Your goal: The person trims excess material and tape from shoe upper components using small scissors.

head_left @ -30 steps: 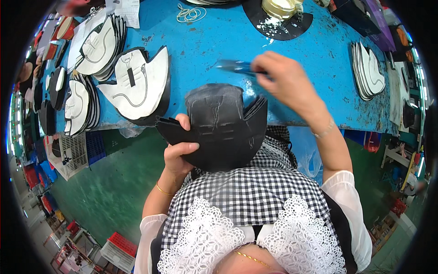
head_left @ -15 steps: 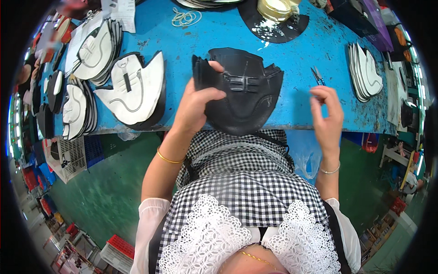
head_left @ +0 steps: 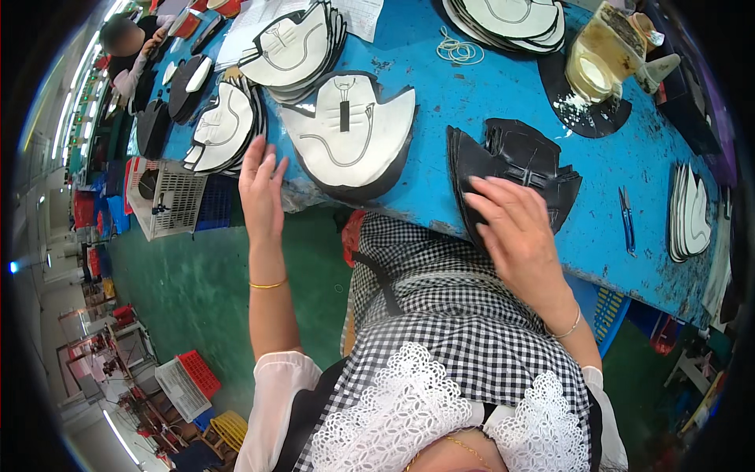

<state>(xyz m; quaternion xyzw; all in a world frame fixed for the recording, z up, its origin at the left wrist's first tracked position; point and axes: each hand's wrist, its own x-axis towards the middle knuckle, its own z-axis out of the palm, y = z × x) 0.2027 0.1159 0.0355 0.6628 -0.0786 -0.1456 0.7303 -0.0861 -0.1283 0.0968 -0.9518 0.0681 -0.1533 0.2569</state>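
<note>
A black leather shoe upper (head_left: 531,161) lies at the table's front edge, its left side folded up in layers. My right hand (head_left: 515,232) rests on its lower part, fingers stretched and slightly bent over the leather. Off to the left, my left hand (head_left: 263,185) is raised with fingers apart and holds nothing. It is nearest a stack of white-faced uppers (head_left: 224,130) with black edges. Between my hands lies another white-faced pile (head_left: 350,145), with a curved line and a small black strip on top. Thread snips (head_left: 627,220) lie right of the black upper.
More white-faced stacks stand at the back left (head_left: 291,47), far middle (head_left: 511,16) and far right (head_left: 690,212). A glue pot (head_left: 590,75) sits on a spattered black sheet beside elastic bands (head_left: 460,51). Crates (head_left: 169,200) stand below left; a person (head_left: 130,59) sits beyond.
The view has swung left. My left hand has let go of the black upper and moved left to the white stack. My right hand has come from beside the snips onto the black upper.
</note>
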